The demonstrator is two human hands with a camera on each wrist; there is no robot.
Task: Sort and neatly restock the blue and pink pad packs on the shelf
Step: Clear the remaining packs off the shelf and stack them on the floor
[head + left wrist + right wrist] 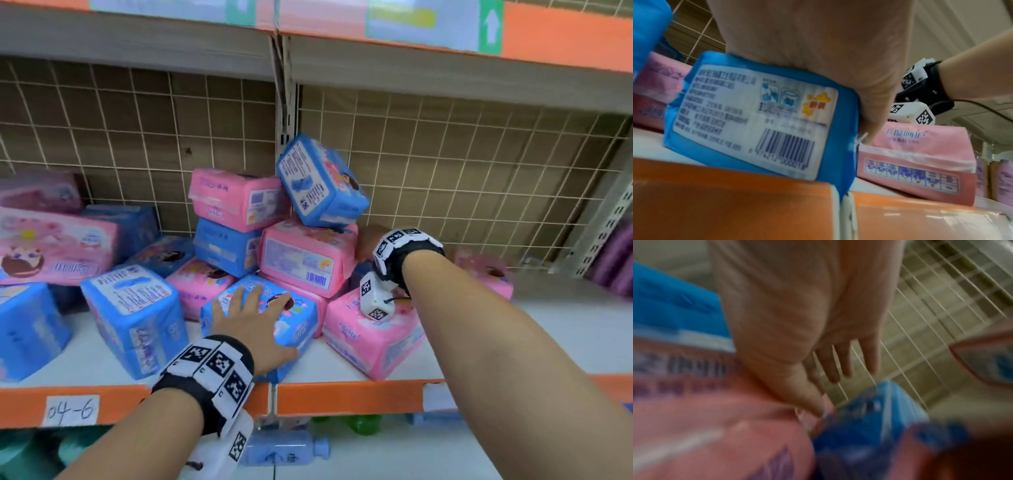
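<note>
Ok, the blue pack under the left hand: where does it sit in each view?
Head: blue pack at lower centre, at the shelf's front edge, left hand spread on top.
Left wrist: fills the centre, barcode label facing the camera.
Right wrist: too blurred to tell which blue pack is which.
Shared landmark: the orange shelf edge below it.

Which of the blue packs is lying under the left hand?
It is the blue pack at the front edge, whose corner overhangs the shelf lip. The left hand lies spread flat on it; the other blue packs are untouched.
</note>
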